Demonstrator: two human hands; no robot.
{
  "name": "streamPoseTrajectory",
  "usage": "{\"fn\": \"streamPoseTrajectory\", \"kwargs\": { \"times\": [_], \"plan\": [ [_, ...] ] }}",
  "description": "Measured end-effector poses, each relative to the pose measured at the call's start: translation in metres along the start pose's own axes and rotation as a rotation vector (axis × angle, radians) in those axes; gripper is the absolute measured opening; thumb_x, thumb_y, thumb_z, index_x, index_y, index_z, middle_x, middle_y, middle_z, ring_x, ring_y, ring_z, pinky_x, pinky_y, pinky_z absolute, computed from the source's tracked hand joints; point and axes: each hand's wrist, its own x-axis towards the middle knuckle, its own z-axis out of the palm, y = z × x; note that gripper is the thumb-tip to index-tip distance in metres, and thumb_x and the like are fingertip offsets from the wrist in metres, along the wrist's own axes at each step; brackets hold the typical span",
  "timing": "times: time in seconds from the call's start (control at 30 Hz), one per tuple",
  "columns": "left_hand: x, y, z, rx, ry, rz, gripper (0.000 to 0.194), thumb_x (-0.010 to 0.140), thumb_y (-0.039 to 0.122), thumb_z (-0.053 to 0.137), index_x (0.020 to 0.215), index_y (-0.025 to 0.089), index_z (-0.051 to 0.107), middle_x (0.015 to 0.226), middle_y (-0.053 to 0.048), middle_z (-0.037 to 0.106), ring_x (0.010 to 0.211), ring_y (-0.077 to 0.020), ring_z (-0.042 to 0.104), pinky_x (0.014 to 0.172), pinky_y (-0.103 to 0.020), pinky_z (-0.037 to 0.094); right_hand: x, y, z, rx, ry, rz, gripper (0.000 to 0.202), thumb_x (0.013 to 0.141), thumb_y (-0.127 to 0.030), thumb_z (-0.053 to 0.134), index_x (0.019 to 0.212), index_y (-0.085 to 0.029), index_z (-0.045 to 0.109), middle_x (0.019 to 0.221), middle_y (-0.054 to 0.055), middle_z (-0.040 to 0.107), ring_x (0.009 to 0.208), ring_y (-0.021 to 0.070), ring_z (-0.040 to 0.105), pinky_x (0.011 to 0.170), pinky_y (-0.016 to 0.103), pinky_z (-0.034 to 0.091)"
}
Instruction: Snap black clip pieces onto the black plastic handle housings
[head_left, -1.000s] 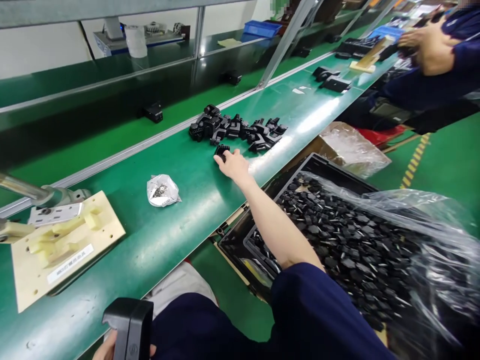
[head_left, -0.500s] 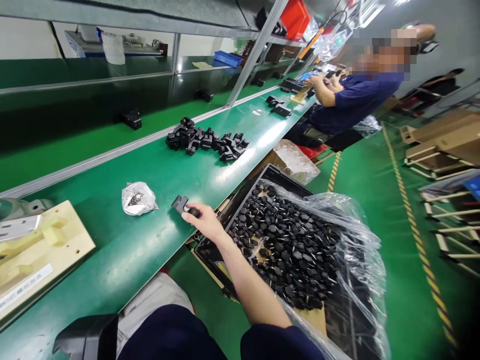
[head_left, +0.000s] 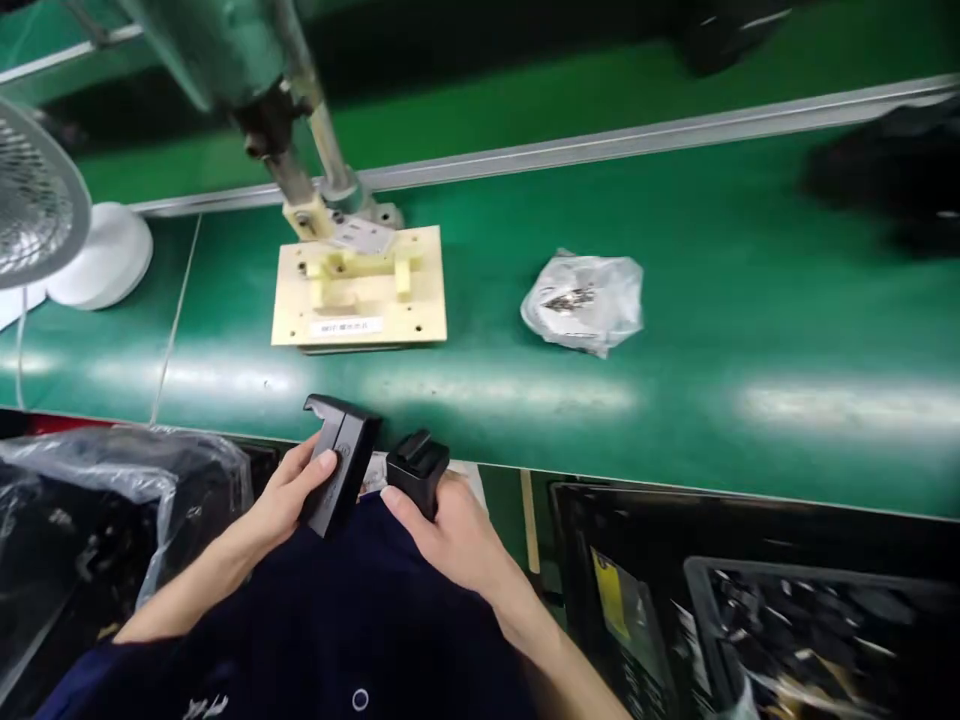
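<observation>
My left hand grips a long black plastic housing tilted upright, its thumb on the front face. Close beside it, my right hand is closed around a smaller black plastic part with a slotted top. A narrow gap separates the two parts, in front of my body at the bench's near edge. Beyond them on the green bench sits a cream fixture plate with raised blocks, under a green press. To its right lies a clear plastic bag of small metal pieces.
A bin with many black parts stands at the lower right, below the bench edge. Plastic film lines a container at the lower left. A fan and a round white base are at far left; blurred black parts lie far right.
My view has swung left from the heap of parts to the press. The right hand has drawn the small part back towards my body. The left hand with the housing has come into view.
</observation>
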Motion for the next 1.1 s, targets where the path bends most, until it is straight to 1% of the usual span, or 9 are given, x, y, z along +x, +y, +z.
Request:
{"fn": "streamPoseTrajectory", "kwargs": {
  "times": [0.07, 0.13, 0.27, 0.4, 0.47, 0.6, 0.77, 0.93, 1.1],
  "plan": [
    [-0.002, -0.001, -0.006, 0.03, 0.078, 0.084, 0.051, 0.066, 0.053, 0.076, 0.102, 0.018, 0.068, 0.087, -0.005, 0.071, 0.09, -0.0223, 0.064, 0.072, -0.024, 0.05, 0.001, -0.003, 0.0, -0.247, -0.029, -0.068, 0.023, 0.088, -0.032, 0.051, 0.074, -0.015, 0.059, 0.072, 0.006, 0.063, 0.066, 0.0178, 0.058, 0.064, 0.029, 0.044],
    [-0.004, -0.004, -0.009, 0.071, 0.068, 0.133, 0.045, 0.069, 0.052, 0.074, 0.102, 0.021, 0.069, 0.098, -0.002, 0.07, 0.101, -0.0207, 0.061, 0.083, -0.022, 0.047, 0.003, -0.006, 0.0, -0.404, -0.082, -0.105, 0.019, 0.087, -0.028, 0.052, 0.077, -0.015, 0.061, 0.075, 0.007, 0.065, 0.068, 0.0184, 0.06, 0.065, 0.028, 0.044],
    [-0.007, -0.006, -0.012, 0.261, -0.021, 0.198, 0.04, 0.081, 0.049, 0.063, 0.112, 0.024, 0.065, 0.113, -0.001, 0.066, 0.105, -0.0208, 0.059, 0.091, -0.025, 0.045, 0.012, -0.015, -0.002, -0.638, -0.184, -0.124, 0.018, 0.086, -0.021, 0.05, 0.078, -0.014, 0.064, 0.079, 0.007, 0.067, 0.068, 0.018, 0.063, 0.064, 0.028, 0.043],
    [-0.01, -0.001, -0.007, 0.574, -0.043, 0.321, 0.042, 0.092, 0.045, 0.049, 0.124, 0.02, 0.056, 0.124, -0.006, 0.06, 0.11, -0.023, 0.056, 0.094, -0.03, 0.043, 0.022, -0.028, -0.005, -0.843, -0.303, -0.113, 0.015, 0.081, -0.019, 0.053, 0.084, -0.013, 0.066, 0.079, 0.007, 0.067, 0.063, 0.0203, 0.063, 0.055, 0.03, 0.039],
    [-0.012, 0.001, -0.004, 0.658, -0.054, 0.35, 0.043, 0.093, 0.045, 0.044, 0.126, 0.018, 0.053, 0.126, -0.008, 0.058, 0.112, -0.024, 0.055, 0.095, -0.031, 0.043, 0.025, -0.033, -0.006, -0.922, -0.349, -0.126, 0.014, 0.077, -0.018, 0.056, 0.084, -0.011, 0.066, 0.077, 0.009, 0.066, 0.06, 0.0211, 0.062, 0.052, 0.03, 0.035],
    [-0.012, 0.0, -0.001, 0.706, -0.061, 0.342, 0.047, 0.094, 0.046, 0.041, 0.128, 0.014, 0.05, 0.128, -0.011, 0.056, 0.12, -0.0266, 0.05, 0.1, -0.035, 0.04, 0.03, -0.035, -0.006, -0.978, -0.437, -0.213, 0.012, 0.075, -0.014, 0.056, 0.078, -0.011, 0.067, 0.074, 0.011, 0.065, 0.06, 0.0211, 0.062, 0.048, 0.03, 0.03],
    [-0.012, -0.003, -0.001, 0.693, -0.01, 0.304, 0.058, 0.093, 0.046, 0.041, 0.135, 0.006, 0.041, 0.133, -0.017, 0.051, 0.128, -0.0295, 0.042, 0.108, -0.041, 0.031, 0.035, -0.031, -0.008, -0.966, -0.518, -0.277, 0.013, 0.073, -0.014, 0.055, 0.074, -0.01, 0.067, 0.07, 0.01, 0.065, 0.059, 0.0202, 0.062, 0.047, 0.03, 0.028],
    [-0.014, -0.003, -0.001, 0.643, -0.041, 0.34, 0.054, 0.094, 0.045, 0.042, 0.133, 0.008, 0.045, 0.127, -0.013, 0.057, 0.12, -0.0258, 0.05, 0.102, -0.034, 0.039, 0.033, -0.025, -0.011, -0.941, -0.51, -0.344, 0.017, 0.077, -0.019, 0.054, 0.078, -0.011, 0.068, 0.076, 0.01, 0.067, 0.061, 0.0211, 0.062, 0.048, 0.03, 0.03],
    [-0.01, -0.014, -0.009, 0.46, -0.085, 0.226, 0.055, 0.091, 0.051, 0.046, 0.131, 0.013, 0.05, 0.122, -0.009, 0.061, 0.117, -0.0262, 0.052, 0.103, -0.034, 0.038, 0.028, -0.02, -0.013, -0.873, -0.47, -0.4, 0.02, 0.081, -0.025, 0.053, 0.08, -0.012, 0.069, 0.082, 0.008, 0.067, 0.064, 0.0193, 0.062, 0.05, 0.029, 0.031]
  ]
}}
